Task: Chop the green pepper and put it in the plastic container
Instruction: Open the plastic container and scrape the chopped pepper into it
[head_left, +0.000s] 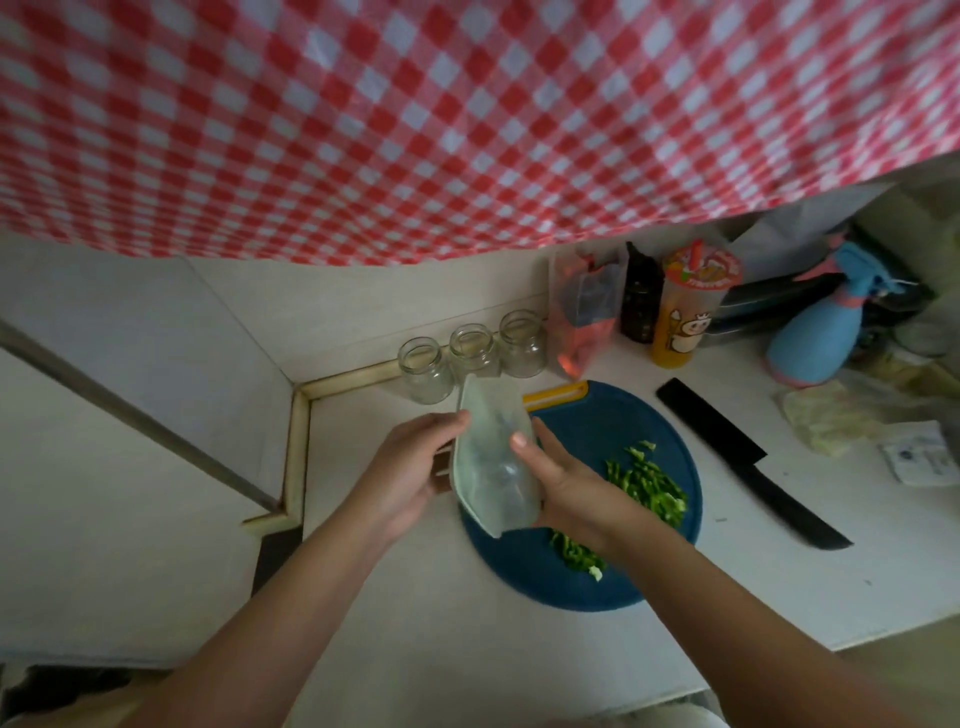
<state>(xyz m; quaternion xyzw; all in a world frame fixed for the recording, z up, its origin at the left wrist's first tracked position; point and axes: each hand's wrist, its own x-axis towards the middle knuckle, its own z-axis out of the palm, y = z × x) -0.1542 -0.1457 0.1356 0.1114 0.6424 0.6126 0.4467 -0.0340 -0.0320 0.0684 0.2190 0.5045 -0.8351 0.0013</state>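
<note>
Chopped green pepper (649, 486) lies in a strip across a round blue cutting board (587, 426) on the white counter. Both hands hold a clear plastic container (493, 457) tilted on its side above the board's left edge. My left hand (410, 467) grips its left side. My right hand (561, 478) grips its right side with the thumb on its upper face. Nothing shows inside the container. A black knife (748, 462) lies on the counter right of the board, apart from both hands.
Three glass jars (470, 353) stand behind the container. A plastic bag (582, 317), a dark bottle (641, 301), a printed cup (685, 312) and a blue spray bottle (826, 327) line the back right. A red checked cloth (467, 114) hangs overhead.
</note>
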